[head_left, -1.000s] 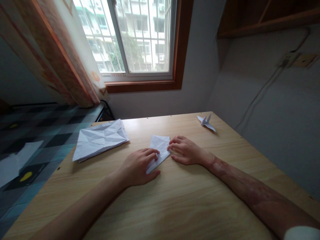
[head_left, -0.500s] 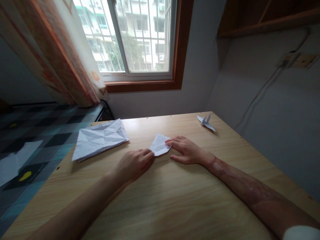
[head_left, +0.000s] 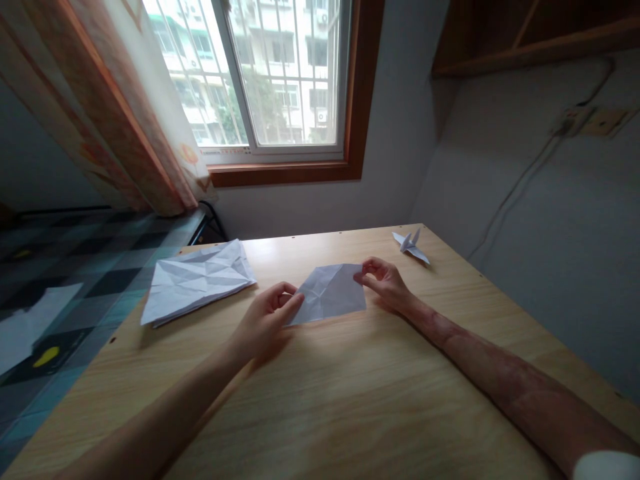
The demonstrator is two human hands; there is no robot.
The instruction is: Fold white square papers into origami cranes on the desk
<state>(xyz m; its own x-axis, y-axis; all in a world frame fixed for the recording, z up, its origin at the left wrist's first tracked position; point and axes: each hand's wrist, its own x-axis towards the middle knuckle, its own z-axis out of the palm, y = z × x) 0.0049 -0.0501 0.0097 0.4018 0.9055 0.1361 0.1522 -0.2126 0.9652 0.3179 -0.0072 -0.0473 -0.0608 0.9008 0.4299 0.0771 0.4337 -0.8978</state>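
Note:
A folded white paper (head_left: 331,295) is held up just above the wooden table (head_left: 350,393), tilted toward me. My left hand (head_left: 267,321) pinches its lower left corner. My right hand (head_left: 384,283) pinches its upper right corner with thumb and fingers. Both hands are closed on the sheet.
A stack of creased white sheets (head_left: 196,280) lies at the table's left rear. A small folded paper crane (head_left: 411,245) sits at the far right corner. A window (head_left: 280,73) and curtain (head_left: 125,107) are behind. The wall runs along the table's right side.
The paper lay flat under both hands, was folded smaller, and is now lifted off the table and spread open between pinching fingers.

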